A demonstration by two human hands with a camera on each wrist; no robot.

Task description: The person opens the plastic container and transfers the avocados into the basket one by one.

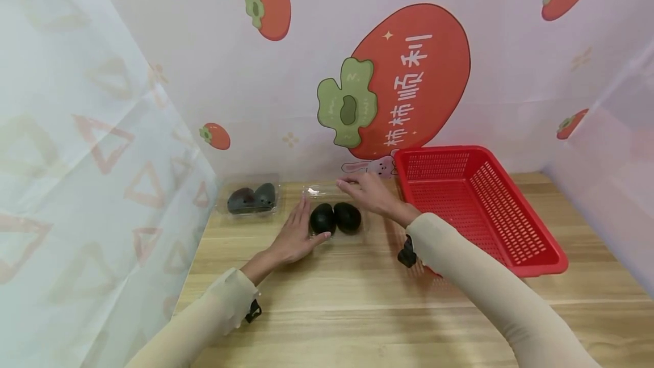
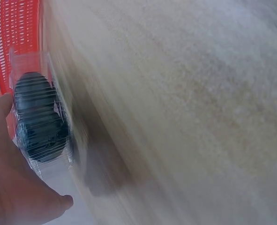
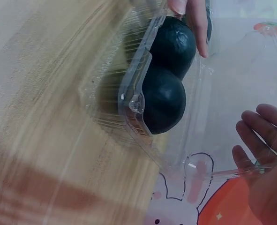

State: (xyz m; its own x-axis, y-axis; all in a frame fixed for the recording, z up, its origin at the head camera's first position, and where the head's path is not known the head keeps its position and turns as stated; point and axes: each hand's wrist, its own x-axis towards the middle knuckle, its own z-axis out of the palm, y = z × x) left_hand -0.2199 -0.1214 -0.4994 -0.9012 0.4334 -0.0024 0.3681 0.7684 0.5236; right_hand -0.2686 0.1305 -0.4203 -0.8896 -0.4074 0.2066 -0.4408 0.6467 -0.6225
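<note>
Two dark avocados (image 1: pixel 348 218) sit side by side in a clear plastic clamshell box (image 3: pixel 123 101) near the back of the table. Its lid (image 1: pixel 322 190) stands raised toward the back wall. My left hand (image 1: pixel 293 237) lies along the box's left side, fingers straight, with the thumb stretched across the front corner by the left avocado (image 1: pixel 322 219). At the lid, my right hand (image 1: pixel 370 193) touches the clear plastic; the right wrist view shows its fingers (image 3: pixel 262 129) extended.
Another clear box (image 1: pixel 278 200) holding two dark avocados (image 1: pixel 265 195) stands at the back left. A red perforated basket (image 1: pixel 549 260) is on the right, close to my right forearm. A printed cloth wall (image 1: pixel 301 72) rises directly behind the table (image 1: pixel 327 311).
</note>
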